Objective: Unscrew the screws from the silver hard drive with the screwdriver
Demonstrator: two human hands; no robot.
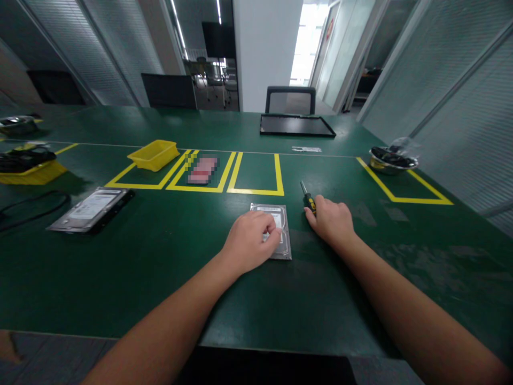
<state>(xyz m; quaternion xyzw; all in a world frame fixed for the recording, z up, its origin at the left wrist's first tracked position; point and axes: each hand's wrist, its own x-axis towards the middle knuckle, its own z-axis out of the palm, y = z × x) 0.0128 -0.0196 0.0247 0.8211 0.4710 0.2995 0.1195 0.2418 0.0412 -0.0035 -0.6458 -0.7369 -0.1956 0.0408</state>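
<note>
In the head view, a hard drive (pixel 284 247) was seen flat on the tabletop (pixel 120 278), directly before the person and partly covered by the left hand (pixel 250 240). The fingers of that hand were curled inward over the label; whether anything was pinched between them could not be told. By the right hand (pixel 334 219), a screwdriver (pixel 309 202) was grasped near the end of its handle, its tip pointed away and apart from the drive.

For good control, the drive would best have been steadied by its edges, with its face left uncovered, and the handle gripped more centrally, so that the casing was not scratched by the tip.

Beyond the drive, yellow tape outlines (pixel 256 191) were seen, with a yellow tray (pixel 157 162) and a blurred reddish item (pixel 203 170) farther left. A second drive (pixel 94 206) and a black cable (pixel 52 192) were seen at the left, a metal bowl (pixel 387 168) at the right. Between drive and screwdriver, no obstruction was shown; the main hindrance was judged to be the left hand itself.
</note>
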